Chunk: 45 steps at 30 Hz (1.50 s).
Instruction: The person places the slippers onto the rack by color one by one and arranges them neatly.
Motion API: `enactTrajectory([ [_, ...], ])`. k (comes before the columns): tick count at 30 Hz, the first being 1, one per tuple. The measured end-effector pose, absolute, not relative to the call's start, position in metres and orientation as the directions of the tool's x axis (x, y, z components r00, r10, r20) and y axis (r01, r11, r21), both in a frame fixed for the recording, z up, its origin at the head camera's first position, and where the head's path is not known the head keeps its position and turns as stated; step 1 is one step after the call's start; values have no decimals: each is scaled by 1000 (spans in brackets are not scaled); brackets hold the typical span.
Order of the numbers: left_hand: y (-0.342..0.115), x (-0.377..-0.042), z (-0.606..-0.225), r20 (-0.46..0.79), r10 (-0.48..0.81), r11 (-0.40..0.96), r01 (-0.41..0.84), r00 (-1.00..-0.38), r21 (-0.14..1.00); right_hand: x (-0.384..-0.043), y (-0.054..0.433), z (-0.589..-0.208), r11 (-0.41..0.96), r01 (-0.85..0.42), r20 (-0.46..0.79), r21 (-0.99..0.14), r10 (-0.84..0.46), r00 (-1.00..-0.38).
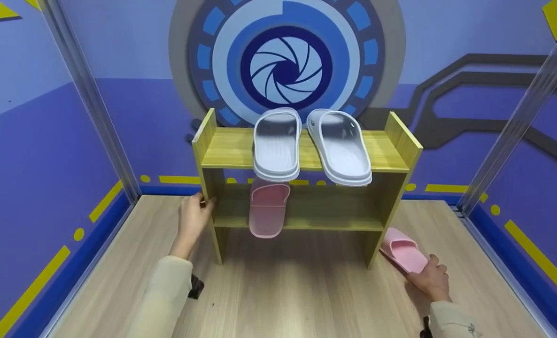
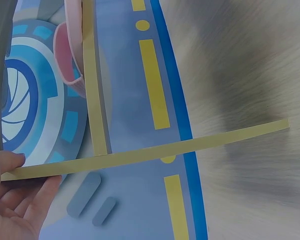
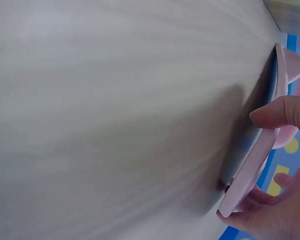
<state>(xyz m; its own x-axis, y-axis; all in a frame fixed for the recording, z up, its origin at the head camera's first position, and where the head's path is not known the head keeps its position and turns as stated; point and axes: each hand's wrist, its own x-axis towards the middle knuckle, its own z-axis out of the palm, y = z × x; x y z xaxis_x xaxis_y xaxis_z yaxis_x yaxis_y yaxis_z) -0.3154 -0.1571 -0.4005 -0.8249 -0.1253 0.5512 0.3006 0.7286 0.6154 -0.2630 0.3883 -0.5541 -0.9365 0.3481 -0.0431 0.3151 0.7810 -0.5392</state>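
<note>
A small yellow wooden shoe rack stands on the wood-look surface. My left hand grips the edge of its left side panel, thumb on one face and fingers on the other. On the right, my right hand holds a pink slipper by its heel end, beside the rack's right leg. The right wrist view shows the thumb and fingers around this slipper's sole, with a shadow beneath it. Another pink slipper sits on the lower shelf, left of its middle, toe inward.
Two pale grey clogs sit on the top shelf, their heels overhanging its front edge. Blue printed walls close in the back and sides. Metal posts rise at the back corners.
</note>
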Motion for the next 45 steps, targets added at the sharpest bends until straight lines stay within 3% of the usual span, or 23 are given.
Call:
enactTrajectory([
  [21, -156, -314, -399, 552, -129, 714, 309, -824, 628, -238, 465, -543, 849, 10, 14, -528, 21, -1000],
  [34, -156, -314, -400, 551, -129, 734, 293, -825, 612, -230, 464, -540, 768, -66, -34, -637, -113, -993],
  [45, -156, -313, -399, 530, -129, 712, 294, -838, 638, -229, 453, -536, 725, -13, -170, -688, -180, -969],
])
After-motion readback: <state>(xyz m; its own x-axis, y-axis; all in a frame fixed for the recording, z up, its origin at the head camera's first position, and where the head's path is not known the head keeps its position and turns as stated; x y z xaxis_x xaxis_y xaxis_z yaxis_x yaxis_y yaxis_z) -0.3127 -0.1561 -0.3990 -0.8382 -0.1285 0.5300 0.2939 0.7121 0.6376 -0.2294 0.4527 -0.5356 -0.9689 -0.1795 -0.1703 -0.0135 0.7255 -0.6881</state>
